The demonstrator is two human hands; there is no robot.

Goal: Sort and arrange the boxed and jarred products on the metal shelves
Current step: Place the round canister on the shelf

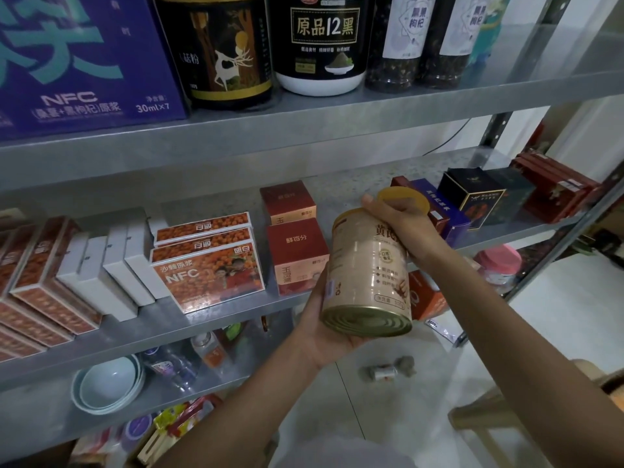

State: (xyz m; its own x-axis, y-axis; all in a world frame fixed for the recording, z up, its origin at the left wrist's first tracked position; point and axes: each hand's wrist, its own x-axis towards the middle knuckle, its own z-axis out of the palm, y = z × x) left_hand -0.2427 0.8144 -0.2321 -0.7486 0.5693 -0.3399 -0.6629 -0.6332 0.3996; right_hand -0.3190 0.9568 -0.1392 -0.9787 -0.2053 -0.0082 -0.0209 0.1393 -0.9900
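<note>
A beige tin can [366, 268] with a metal bottom is held tilted in front of the middle metal shelf [236, 309]. My left hand [320, 332] cups its lower end from below. My right hand [401, 224] grips its upper part, with a yellow lid [405, 197] showing just behind my fingers. On the shelf behind stand two red boxes [297, 255], orange NFC boxes [207, 271] and white boxes [111, 265].
The upper shelf [304, 119] holds a purple NFC carton [84, 59] and dark jars [324, 42]. At the right are a blue box [445, 214], black boxes [479, 194] and red boxes [557, 190]. Lower shelves carry bowls [108, 383] and bottles. A wooden stool [506, 417] stands at right.
</note>
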